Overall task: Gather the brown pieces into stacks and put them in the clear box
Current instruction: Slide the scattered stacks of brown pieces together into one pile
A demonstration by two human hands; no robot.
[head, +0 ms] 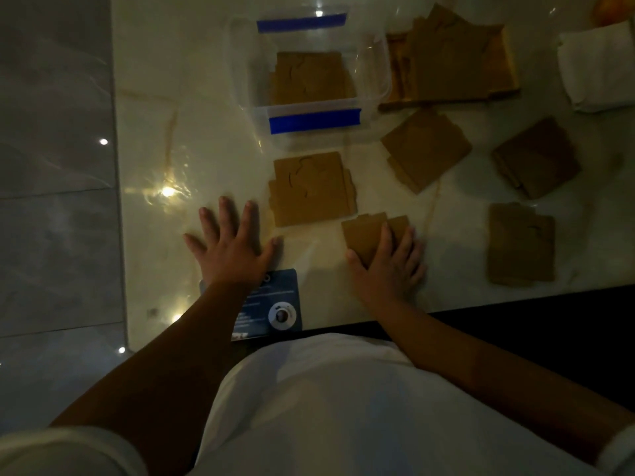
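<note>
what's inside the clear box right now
A stack of brown pieces lies flat on the floor of the clear box. Only the top piece shows; how many lie beneath it is hidden. The rest of the floor looks bare.

I see my left hand (pixel 233 249) lying flat, palm down, all five fingers spread wide and straight, thumb stretched out toward my other hand. Its bare forearm runs back and down to a rolled white sleeve (pixel 62 448) at the elbow. My right hand (pixel 388 262) sits well apart from it, also palm down, fingers held close together and slightly curled, thumb tucked along the inner side. That forearm comes in bare from the lower right.
</note>
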